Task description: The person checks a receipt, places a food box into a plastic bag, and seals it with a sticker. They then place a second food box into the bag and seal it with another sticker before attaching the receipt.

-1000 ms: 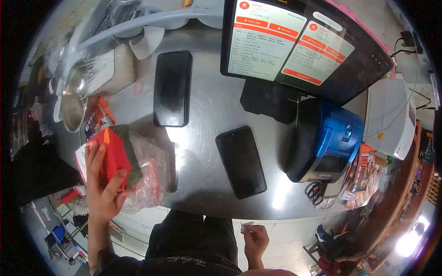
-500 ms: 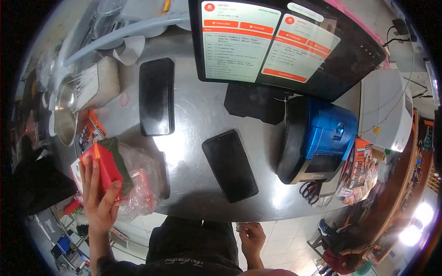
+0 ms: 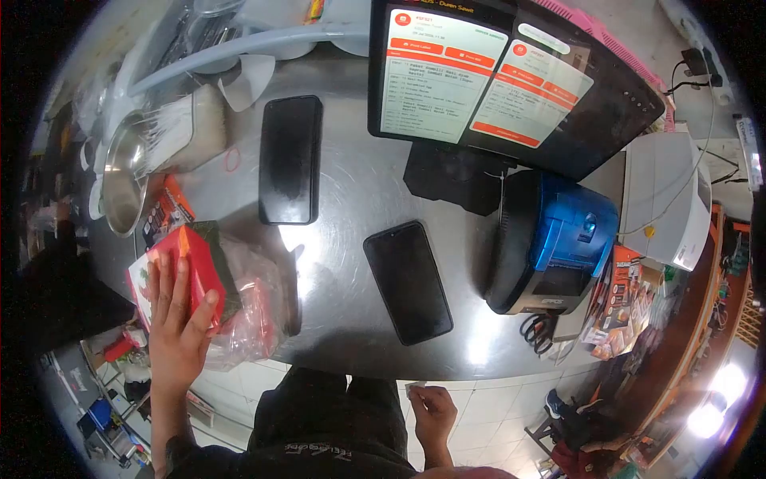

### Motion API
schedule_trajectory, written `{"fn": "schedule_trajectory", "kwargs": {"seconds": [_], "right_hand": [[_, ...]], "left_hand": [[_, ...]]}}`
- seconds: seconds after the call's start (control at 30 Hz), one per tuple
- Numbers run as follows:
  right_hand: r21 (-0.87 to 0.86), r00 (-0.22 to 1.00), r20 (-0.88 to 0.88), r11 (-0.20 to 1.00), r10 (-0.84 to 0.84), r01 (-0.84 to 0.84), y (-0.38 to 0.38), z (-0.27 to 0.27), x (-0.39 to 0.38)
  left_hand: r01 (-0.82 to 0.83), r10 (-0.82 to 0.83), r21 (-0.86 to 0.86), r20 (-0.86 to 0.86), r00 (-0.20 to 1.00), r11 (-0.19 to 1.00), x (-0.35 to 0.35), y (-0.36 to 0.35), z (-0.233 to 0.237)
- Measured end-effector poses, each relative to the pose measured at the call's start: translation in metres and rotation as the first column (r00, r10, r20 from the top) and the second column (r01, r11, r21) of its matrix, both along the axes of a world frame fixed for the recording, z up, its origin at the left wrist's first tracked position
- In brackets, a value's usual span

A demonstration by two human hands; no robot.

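Observation:
My left hand [image 3: 177,343] lies on a red and white box [image 3: 206,275] at the left of the steel table, fingers stretched out and slightly spread. Against the box's right side rests a clear plastic bag [image 3: 263,323] with something pink or red in it. My right hand [image 3: 435,411] hangs just below the table's front edge, fingers curled in a pinch. A small pale bit shows at its fingertips, too small to name. Nearest to it on the table lies a black phone [image 3: 408,283]. Another black phone [image 3: 289,160] lies farther back.
A touchscreen monitor [image 3: 447,88] stands at the back, with a blue and black printer [image 3: 558,243] at its right. Scissors [image 3: 536,331] and orange leaflets [image 3: 618,303] lie beside the printer. At the left are a steel bowl [image 3: 124,180] and a plastic tub [image 3: 199,132] of white sticks.
The whole view has shifted a little, so the table's things appear farther right. My left hand stays on the box, and my right hand keeps its pinch.

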State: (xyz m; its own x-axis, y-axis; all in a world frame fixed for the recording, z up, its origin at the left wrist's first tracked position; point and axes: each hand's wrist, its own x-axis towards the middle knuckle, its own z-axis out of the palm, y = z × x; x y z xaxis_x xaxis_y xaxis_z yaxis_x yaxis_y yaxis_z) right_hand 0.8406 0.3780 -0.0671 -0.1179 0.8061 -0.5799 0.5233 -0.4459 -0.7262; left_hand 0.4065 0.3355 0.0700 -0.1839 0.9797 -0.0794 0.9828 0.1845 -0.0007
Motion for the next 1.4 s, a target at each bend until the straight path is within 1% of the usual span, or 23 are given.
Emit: {"fn": "schedule_trajectory", "kwargs": {"seconds": [0.17,0.23,0.27,0.37,0.43,0.47,0.5,0.57,0.67,0.77,0.8,0.9,0.93,1.03,1.07,1.1,1.13,1.2,1.27,1.3,1.33,1.37,1.4], "right_hand": [[-0.049,0.998,-0.03,0.997,-0.062,0.06,-0.011,0.0,0.007],[-0.047,0.999,0.014,0.998,-0.052,0.052,0.002,0.026,-0.004],[-0.019,0.981,-0.143,0.992,-0.128,0.127,0.007,0.039,-0.009],[0.064,0.993,-0.111,0.997,-0.026,0.033,0.012,0.058,0.002],[0.199,0.987,0.037,0.967,0.156,-0.16,0.017,0.074,0.009],[0.211,0.978,-0.207,0.977,0.018,0.026,0.01,0.068,0.012],[0.187,0.944,-0.325,0.974,-0.06,0.126,0.009,0.084,0.006],[0.11,0.919,-0.38,0.982,-0.102,0.155,0.004,0.094,0.012],[0.21,0.958,-0.286,0.977,0.038,0.024,0.0,0.108,0.024],[0.272,0.906,-0.422,0.959,0.04,0.085,-0.007,0.134,0.019],[0.26,0.891,-0.452,0.962,0.046,0.081,-0.007,0.145,0.018],[0.217,0.872,-0.487,0.974,0.047,0.068,-0.015,0.179,0.011],[0.202,0.88,-0.473,0.978,0.052,0.051,-0.013,0.185,0.002],[0.219,0.876,-0.454,0.973,0.165,-0.07,-0.005,0.195,-0.024],[0.232,0.859,-0.456,0.963,0.231,-0.136,0.0,0.194,-0.042],[0.219,0.834,-0.499,0.965,0.236,-0.143,0.004,0.193,-0.061],[0.196,0.807,-0.541,0.968,0.239,-0.156,0.005,0.192,-0.083],[0.147,0.783,-0.574,0.97,0.241,-0.191,0.008,0.193,-0.129],[0.082,0.757,-0.619,0.976,0.209,-0.203,0.006,0.196,-0.179],[0.051,0.749,-0.635,0.978,0.187,-0.201,0.004,0.195,-0.201],[0.045,0.751,-0.632,0.976,0.194,-0.214,0.005,0.192,-0.219],[0.042,0.754,-0.625,0.974,0.2,-0.223,0.006,0.189,-0.238],[0.038,0.76,-0.617,0.973,0.203,-0.228,0.006,0.186,-0.254]], "left_hand": [[-0.023,0.023,0.003,0.001,1.0,1.0,0.006,0.01,0.007],[-0.026,0.026,-0.01,0.01,1.0,1.0,0.007,0.014,0.01],[-0.023,0.023,0.003,-0.01,1.0,1.0,0.007,0.014,0.01],[-0.005,0.008,0.109,-0.023,1.0,0.994,0.007,0.016,0.005],[0.009,-0.007,0.142,-0.016,1.0,0.99,0.007,0.017,0.005],[0.016,-0.013,0.165,-0.02,1.0,0.986,0.008,0.016,0.005],[0.019,-0.014,0.17,-0.031,0.999,0.985,0.011,0.011,0.002],[0.035,-0.019,0.213,-0.077,0.997,0.976,0.008,0.015,-0.001],[0.021,-0.017,0.2,-0.022,1.0,0.98,0.013,0.016,0.007],[0.054,-0.051,0.269,-0.02,0.999,0.962,0.012,0.011,0.002],[0.045,-0.046,0.295,-0.001,0.999,0.955,0.006,0.01,-0.01],[0.021,-0.067,0.357,0.114,0.991,0.934,0.01,0.007,0.0],[0.027,-0.117,0.466,0.165,0.979,0.884,0.011,0.005,0.006],[-0.103,-0.222,0.514,0.531,0.818,0.852,-0.011,-0.001,0.0],[-0.15,-0.208,0.482,0.61,0.765,0.863,-0.018,-0.002,-0.002],[-0.209,-0.239,0.436,0.765,0.598,0.875,-0.036,-0.003,-0.018],[-0.319,-0.151,0.324,0.872,0.466,0.891,-0.032,-0.007,-0.003],[-0.307,-0.142,0.274,0.91,0.39,0.911,-0.033,-0.015,0.019],[-0.231,-0.163,0.241,0.937,0.308,0.943,-0.046,-0.014,0.005],[-0.195,-0.203,0.254,0.947,0.25,0.947,-0.045,-0.015,0.009],[-0.148,-0.225,0.244,0.965,0.136,0.958,-0.044,-0.014,0.005],[-0.11,-0.253,0.269,0.958,0.138,0.957,-0.047,-0.014,-0.001],[-0.103,-0.21,0.221,0.971,0.11,0.97,-0.049,-0.016,0.003]]}}
